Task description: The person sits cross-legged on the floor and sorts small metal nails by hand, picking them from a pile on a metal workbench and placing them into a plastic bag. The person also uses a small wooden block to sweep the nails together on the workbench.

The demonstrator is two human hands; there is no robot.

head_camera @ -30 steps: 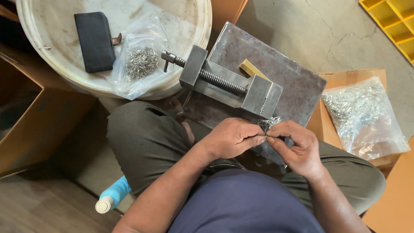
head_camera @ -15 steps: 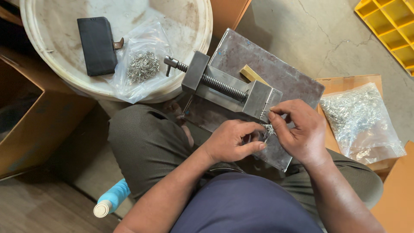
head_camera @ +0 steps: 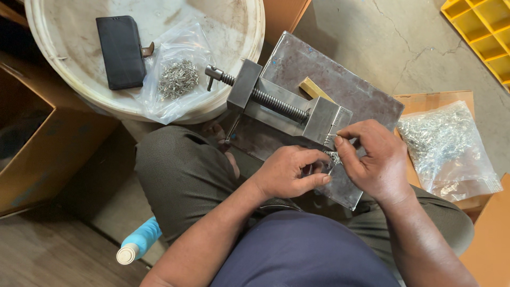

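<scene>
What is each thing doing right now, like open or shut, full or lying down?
Left hand: curled, pinching small metal bits.
Right hand: fingertips at the vise's end.
Vise: lying on the metal plate.
Small bag: on the white lid, partly filled.
Big bag: lying full.
Black case: shut.
Blue bottle: lying down, capped.

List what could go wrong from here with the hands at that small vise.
1. The right hand pinches at the jaw end of the steel vise, so fingertips could get nipped or scraped on its edge.
2. The tiny metal parts between the right and left hand could slip and scatter off the metal plate.
3. The plate rests on the lap, so vise and plate might tip.
</scene>
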